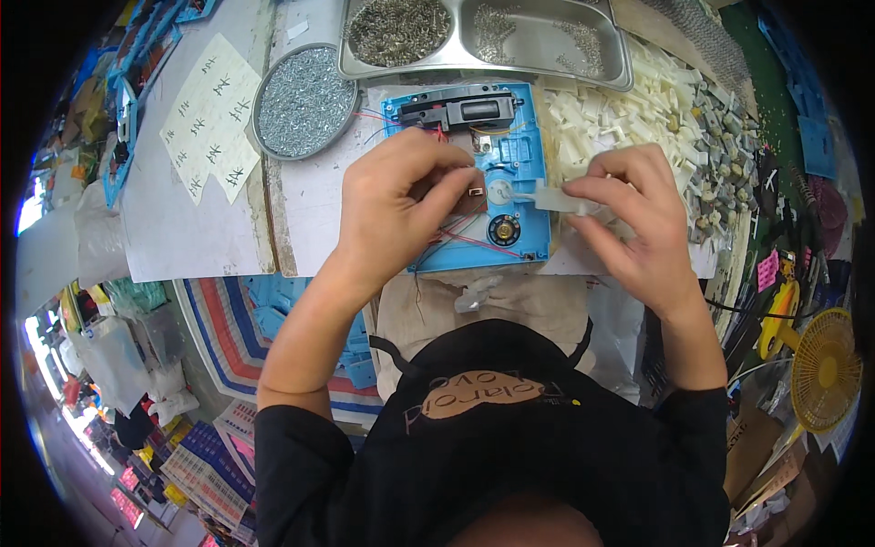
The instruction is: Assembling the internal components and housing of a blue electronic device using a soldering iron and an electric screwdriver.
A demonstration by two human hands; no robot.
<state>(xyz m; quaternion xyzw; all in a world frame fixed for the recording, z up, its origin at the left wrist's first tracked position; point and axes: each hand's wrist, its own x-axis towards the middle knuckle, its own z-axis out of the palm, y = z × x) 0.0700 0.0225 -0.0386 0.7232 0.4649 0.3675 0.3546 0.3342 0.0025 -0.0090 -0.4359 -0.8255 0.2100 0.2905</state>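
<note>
A blue plastic casing (538, 137) lies before me, holding a black module (465, 111) at its far end, a round black speaker (503, 231) near its front, and thin red and dark wires. My left hand (401, 196) is over the casing's left side, thumb and fingers pinched. A small pale, metallic-looking part (476, 192) shows at those fingertips; whether they grip it is unclear. Between the fingers of my right hand (638, 214) is a translucent white plastic piece (554, 199), its narrow end reaching over a white round part (499, 191) in the casing.
Left of the casing stands a round dish (256, 114) of small silver screws, beside marked paper sheets (214, 118). A steel tray (483, 75) with small metal parts sits behind. White plastic pieces (629, 118) and grey blocks (720, 173) are heaped at right.
</note>
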